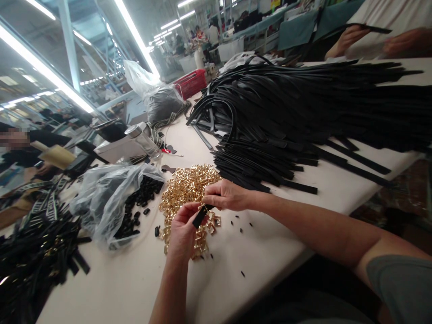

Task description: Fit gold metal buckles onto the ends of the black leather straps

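Between my two hands is a short black strap point(200, 217), held over a heap of gold metal buckles point(189, 184). My left hand point(184, 222) pinches the strap near its lower end, thumb on top. Fingers of my right hand point(224, 194) are closed on its other end; a small gold glint shows where the hands meet, too small to make out. The fingertips partly hide the strap. Just right of my hands, a few loose gold buckles point(213, 223) lie at the heap's edge.
Long black straps point(303, 103) cover the table's right side. Left of the heap lie a clear plastic bag point(104, 202) and small black pieces point(143, 191). Finished-looking black straps point(43, 252) pile at far left. A glass bottle point(143, 139) and red crate point(191, 83) stand behind. A co-worker's hand point(353, 37) holds a strap.
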The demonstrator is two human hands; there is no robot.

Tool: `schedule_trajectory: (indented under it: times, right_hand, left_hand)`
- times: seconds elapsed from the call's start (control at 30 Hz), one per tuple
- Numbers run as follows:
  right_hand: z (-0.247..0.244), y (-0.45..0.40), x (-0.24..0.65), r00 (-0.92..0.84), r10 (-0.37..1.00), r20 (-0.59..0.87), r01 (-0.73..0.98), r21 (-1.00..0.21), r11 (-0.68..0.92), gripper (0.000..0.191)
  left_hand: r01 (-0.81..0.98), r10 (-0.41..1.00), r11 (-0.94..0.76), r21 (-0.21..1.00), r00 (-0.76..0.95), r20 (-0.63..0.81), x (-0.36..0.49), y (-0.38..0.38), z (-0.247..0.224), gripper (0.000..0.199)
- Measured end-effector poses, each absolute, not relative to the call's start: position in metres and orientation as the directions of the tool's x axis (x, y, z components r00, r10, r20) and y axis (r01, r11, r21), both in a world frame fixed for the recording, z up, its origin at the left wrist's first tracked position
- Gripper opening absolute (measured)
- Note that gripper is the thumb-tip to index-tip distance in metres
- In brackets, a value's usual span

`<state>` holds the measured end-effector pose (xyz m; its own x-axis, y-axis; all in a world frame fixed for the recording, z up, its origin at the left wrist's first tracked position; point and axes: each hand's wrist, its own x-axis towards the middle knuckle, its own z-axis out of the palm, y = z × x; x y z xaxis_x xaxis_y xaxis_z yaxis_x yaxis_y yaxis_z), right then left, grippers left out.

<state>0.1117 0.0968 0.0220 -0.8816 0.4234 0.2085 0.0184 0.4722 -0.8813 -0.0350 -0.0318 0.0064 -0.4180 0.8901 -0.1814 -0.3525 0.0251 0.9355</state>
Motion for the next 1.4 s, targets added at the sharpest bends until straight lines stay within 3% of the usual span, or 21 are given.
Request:
schedule_trajectory:
  times: [0.27, 0.43, 0.5, 0.7, 0.83, 1.1, 1.3, 1.4]
  right_hand:
    - [0.017, 0.094, 0.111, -0.796, 0.445, 0.41, 0.113, -0.622, 0.775, 0.03]
    - [0.02, 0.096, 0.112, -0.63, 0.433, 0.645, 0.04, -0.529, 0.847, 0.025]
    - [0.023, 0.096, 0.113, -0.578, 0.482, 0.658, 0.076, -0.545, 0.835, 0.024]
    - [0.018, 0.09, 0.108, -0.804, 0.504, 0.315, 0.071, -0.791, 0.608, 0.02]
    - [0.007, 0.086, 0.1, -0.799, 0.571, 0.19, 0.024, -0.938, 0.345, 0.029]
    - [-0.007, 0.083, 0.093, -0.779, 0.523, 0.346, -0.166, -0.918, 0.36, 0.033]
    - [-0.006, 0.075, 0.091, -0.796, 0.58, 0.173, -0.235, -0.972, -0.032, 0.046]
    - [-0.003, 0.072, 0.091, -0.808, 0.58, 0.102, -0.217, -0.967, -0.133, 0.047]
  left_hand:
    - [-0.12, 0.909, 0.222, 0.968, -0.334, -0.25, -0.031, -0.033, 0.008, 0.025]
    - [-0.155, 0.902, 0.113, 0.981, -0.399, -0.167, -0.03, -0.033, 0.001, 0.019]
    - [-0.232, 0.876, 0.041, 0.972, -0.459, -0.147, -0.03, -0.032, -0.002, 0.019]
    - [-0.402, 0.828, -0.09, 0.911, -0.539, -0.156, -0.033, -0.028, -0.006, 0.024]
    - [-0.407, 0.797, -0.103, 0.908, -0.579, -0.17, -0.033, -0.028, -0.008, 0.026]
    - [-0.382, 0.798, -0.076, 0.921, -0.576, -0.174, -0.029, -0.027, -0.015, 0.027]
    - [-0.284, 0.833, -0.029, 0.958, -0.536, -0.134, -0.022, -0.029, -0.012, 0.025]
    - [-0.228, 0.844, -0.011, 0.973, -0.525, -0.113, -0.017, -0.029, -0.006, 0.027]
